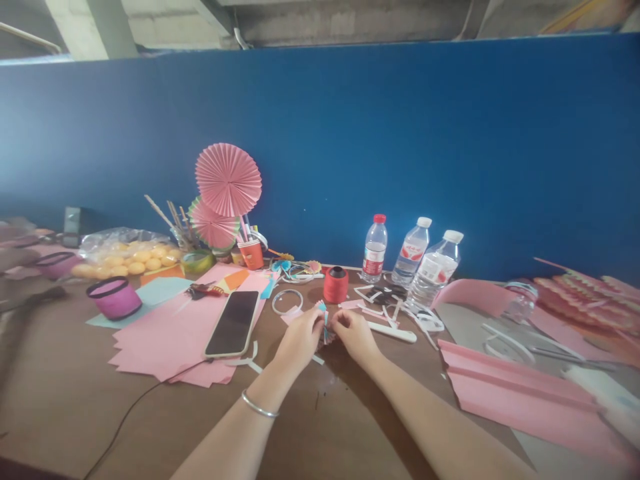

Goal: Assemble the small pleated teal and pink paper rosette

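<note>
Near the middle of the table, my left hand pinches a small pleated paper piece, pink with blue and white showing. My right hand is at the right side of this piece with its fingers pressed together; whether they grip the paper or something thin is too small to tell. Just behind my hands stands a red thread spool. A metal ring lies behind my left hand, and a white-handled tool lies right of my right hand.
A phone rests on pink paper sheets at left, near a purple container. Pink paper fans stand at the back. Several bottles stand behind white strips. Folded pink paper lies at right.
</note>
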{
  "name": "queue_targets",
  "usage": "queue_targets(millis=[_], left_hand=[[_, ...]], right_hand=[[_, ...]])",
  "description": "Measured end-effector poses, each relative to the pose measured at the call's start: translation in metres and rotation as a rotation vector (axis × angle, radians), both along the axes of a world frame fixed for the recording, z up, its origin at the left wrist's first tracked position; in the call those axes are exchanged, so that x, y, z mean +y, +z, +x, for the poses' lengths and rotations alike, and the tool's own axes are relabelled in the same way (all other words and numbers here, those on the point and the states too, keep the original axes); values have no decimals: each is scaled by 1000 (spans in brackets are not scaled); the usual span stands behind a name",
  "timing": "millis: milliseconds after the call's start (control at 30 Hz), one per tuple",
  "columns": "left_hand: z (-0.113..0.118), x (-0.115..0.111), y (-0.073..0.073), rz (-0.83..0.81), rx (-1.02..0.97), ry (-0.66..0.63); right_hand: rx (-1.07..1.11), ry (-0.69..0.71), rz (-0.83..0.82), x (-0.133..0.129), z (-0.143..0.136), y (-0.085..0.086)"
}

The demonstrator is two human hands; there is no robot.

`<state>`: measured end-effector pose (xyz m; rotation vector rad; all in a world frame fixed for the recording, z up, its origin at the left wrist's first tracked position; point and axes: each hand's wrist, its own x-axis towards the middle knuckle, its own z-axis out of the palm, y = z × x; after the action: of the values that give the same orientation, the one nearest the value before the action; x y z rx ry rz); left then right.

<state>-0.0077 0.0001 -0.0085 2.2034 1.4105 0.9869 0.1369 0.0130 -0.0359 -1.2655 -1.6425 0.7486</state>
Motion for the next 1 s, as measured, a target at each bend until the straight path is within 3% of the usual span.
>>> queue_targets(millis=[200, 467, 600, 767, 1000], left_hand=[[0, 0, -3, -160, -68, -56], [0, 1, 1, -86, -8, -28], [0, 0, -1, -110, -72, -31], [2, 2, 2, -100, -155, 36], [1, 3, 4, -113, -207, 40]], right_hand=[[19, 28, -20, -2, -2, 2], [170, 91, -79, -5, -4, 5], [332, 167, -122, -5, -5, 7], [548, 166, -174, 0, -6, 6], [384, 94, -103, -6, -8, 9]])
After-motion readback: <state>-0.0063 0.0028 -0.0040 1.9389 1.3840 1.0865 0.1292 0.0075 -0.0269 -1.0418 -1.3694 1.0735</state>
